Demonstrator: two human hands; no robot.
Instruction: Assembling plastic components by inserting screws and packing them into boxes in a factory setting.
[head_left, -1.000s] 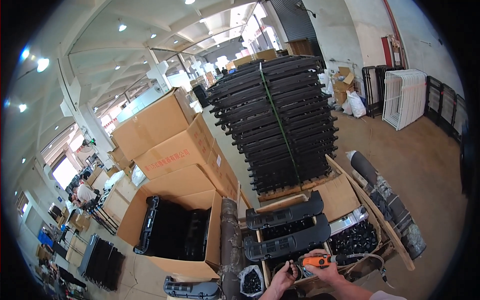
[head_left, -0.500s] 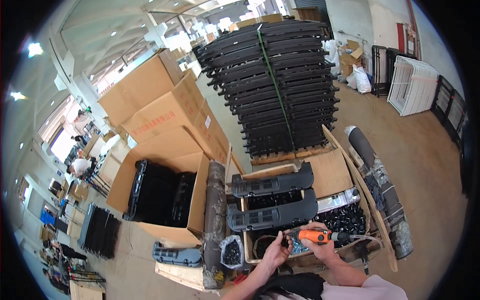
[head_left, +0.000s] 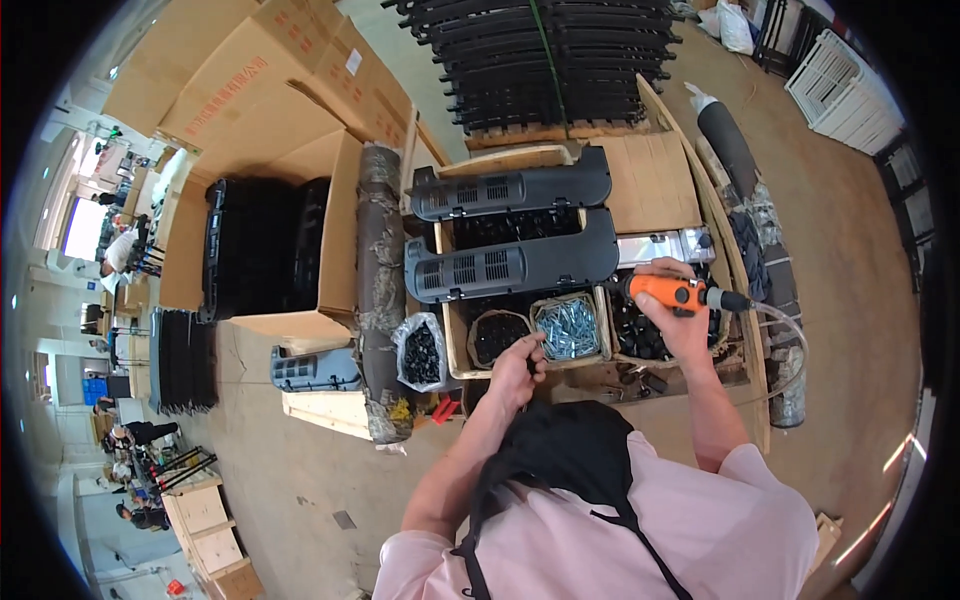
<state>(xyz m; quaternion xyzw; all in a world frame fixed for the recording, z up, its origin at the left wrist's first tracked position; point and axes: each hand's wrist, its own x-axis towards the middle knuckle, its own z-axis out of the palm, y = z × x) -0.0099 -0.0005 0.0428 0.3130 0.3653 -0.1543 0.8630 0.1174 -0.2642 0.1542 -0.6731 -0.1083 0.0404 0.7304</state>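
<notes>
My right hand point(head_left: 672, 305) is wrapped round an orange pneumatic screwdriver point(head_left: 665, 292) that lies level, its tip pointing left to the right end of the nearer black plastic cover point(head_left: 560, 255). A hose trails from its back end. My left hand point(head_left: 518, 372) is closed, fingers curled, beside the front edge of a bag of silvery screws point(head_left: 568, 328); whatever it holds is too small to make out. A second black cover point(head_left: 545, 185) lies behind the first, both with vent slots. Left of the screws sits a bag of small dark parts point(head_left: 497, 337).
A wooden-sided bin of black caps point(head_left: 640, 330) is under the driver. A wrapped roll point(head_left: 380, 290) and a plastic bag of black pieces point(head_left: 421, 350) stand at left, beside a large carton point(head_left: 340, 225) of black parts. A plank point(head_left: 690, 160) borders the right side.
The head view has tilted down. My hands have moved apart: the left has come away from the driver's tip toward the screws' near edge, while the right has carried the driver toward the nearer cover.
</notes>
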